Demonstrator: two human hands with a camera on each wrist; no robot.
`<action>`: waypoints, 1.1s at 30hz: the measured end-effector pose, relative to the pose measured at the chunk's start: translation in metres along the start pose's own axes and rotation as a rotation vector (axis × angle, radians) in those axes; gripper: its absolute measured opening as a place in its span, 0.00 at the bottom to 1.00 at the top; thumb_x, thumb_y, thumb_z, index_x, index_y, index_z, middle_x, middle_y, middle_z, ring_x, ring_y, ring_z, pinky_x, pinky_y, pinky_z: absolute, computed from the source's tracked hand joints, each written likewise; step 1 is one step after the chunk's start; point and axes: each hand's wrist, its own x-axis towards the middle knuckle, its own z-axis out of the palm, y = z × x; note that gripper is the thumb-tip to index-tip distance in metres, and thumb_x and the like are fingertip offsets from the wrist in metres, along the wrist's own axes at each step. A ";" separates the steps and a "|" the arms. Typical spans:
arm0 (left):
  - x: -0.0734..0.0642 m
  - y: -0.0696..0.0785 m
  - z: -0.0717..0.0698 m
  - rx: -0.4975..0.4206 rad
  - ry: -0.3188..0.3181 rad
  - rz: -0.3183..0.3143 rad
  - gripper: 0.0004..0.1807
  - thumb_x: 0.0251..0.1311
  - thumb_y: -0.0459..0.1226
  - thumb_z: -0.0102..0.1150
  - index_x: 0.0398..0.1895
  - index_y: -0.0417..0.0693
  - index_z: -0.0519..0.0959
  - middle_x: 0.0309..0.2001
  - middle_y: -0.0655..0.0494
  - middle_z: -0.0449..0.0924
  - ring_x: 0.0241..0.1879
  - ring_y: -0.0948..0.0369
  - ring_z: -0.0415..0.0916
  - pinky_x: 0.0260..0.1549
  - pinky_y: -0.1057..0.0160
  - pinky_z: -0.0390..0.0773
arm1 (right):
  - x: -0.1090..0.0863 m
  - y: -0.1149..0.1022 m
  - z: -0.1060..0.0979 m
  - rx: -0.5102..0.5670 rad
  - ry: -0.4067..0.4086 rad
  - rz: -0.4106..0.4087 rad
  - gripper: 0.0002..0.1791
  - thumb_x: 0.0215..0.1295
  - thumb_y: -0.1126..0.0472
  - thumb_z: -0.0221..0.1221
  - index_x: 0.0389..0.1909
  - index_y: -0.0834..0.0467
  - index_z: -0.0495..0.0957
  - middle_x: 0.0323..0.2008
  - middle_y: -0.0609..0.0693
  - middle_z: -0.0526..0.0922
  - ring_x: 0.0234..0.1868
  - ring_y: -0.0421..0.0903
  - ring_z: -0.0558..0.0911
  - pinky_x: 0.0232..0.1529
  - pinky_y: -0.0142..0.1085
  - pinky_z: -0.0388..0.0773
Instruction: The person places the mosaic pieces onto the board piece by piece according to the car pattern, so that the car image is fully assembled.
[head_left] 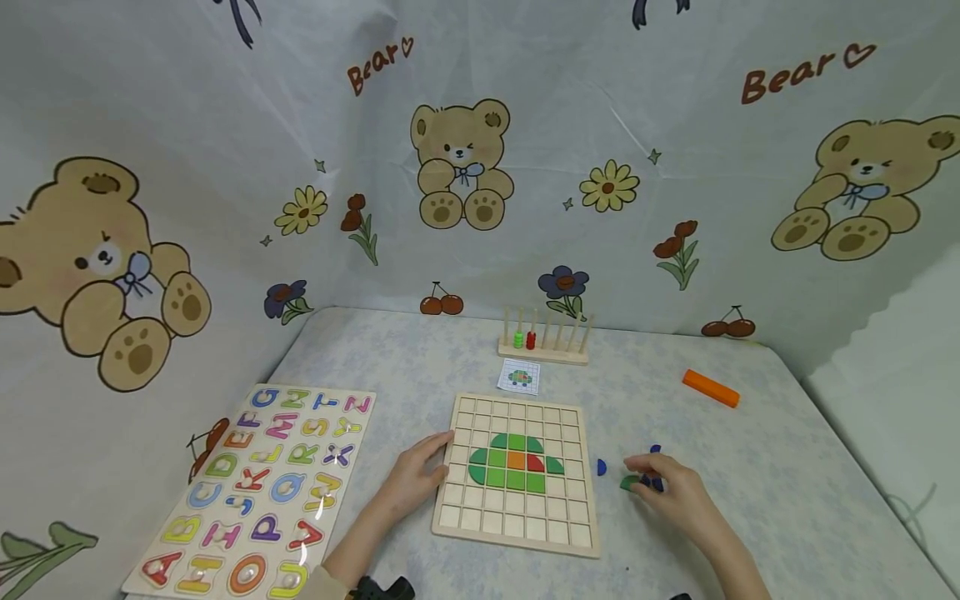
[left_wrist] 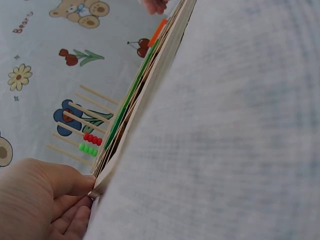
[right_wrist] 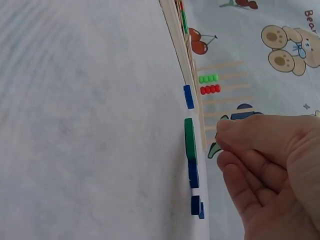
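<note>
A wooden grid board lies in the middle, with green pieces, an orange square and a red piece set in its cells. At its left edge my left hand holds the frame with thumb and fingertips, also seen close up in the left wrist view. My right hand hovers to the right of the board, thumb and fingers slightly apart with nothing between them. Just below its fingertips lie a rounded green piece and blue pieces. Another blue half-round piece sits nearer the board.
An alphabet board stands at the left. Behind the grid board are a small pattern card and a peg rack with green and red beads. Far right lies an orange stick. A bear-print cloth hangs behind.
</note>
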 end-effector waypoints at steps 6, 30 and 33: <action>0.000 0.000 0.000 -0.002 0.002 0.003 0.28 0.60 0.28 0.56 0.66 0.39 0.66 0.64 0.44 0.66 0.65 0.49 0.59 0.63 0.49 0.60 | -0.003 0.008 0.002 0.004 -0.045 0.032 0.18 0.50 0.73 0.67 0.44 0.59 0.81 0.40 0.47 0.81 0.39 0.46 0.79 0.39 0.37 0.80; 0.000 0.002 0.000 0.009 -0.004 -0.019 0.28 0.60 0.28 0.56 0.66 0.39 0.66 0.64 0.43 0.66 0.66 0.49 0.59 0.63 0.49 0.60 | -0.002 0.014 0.014 -0.078 0.059 -0.046 0.16 0.47 0.68 0.71 0.39 0.58 0.82 0.36 0.44 0.81 0.38 0.45 0.78 0.35 0.36 0.79; 0.000 0.002 -0.001 0.009 -0.003 -0.018 0.28 0.60 0.28 0.56 0.66 0.39 0.66 0.64 0.43 0.66 0.65 0.48 0.59 0.63 0.48 0.60 | -0.001 0.014 0.016 -0.085 0.066 -0.039 0.15 0.47 0.67 0.71 0.39 0.58 0.82 0.35 0.44 0.81 0.38 0.45 0.78 0.35 0.36 0.80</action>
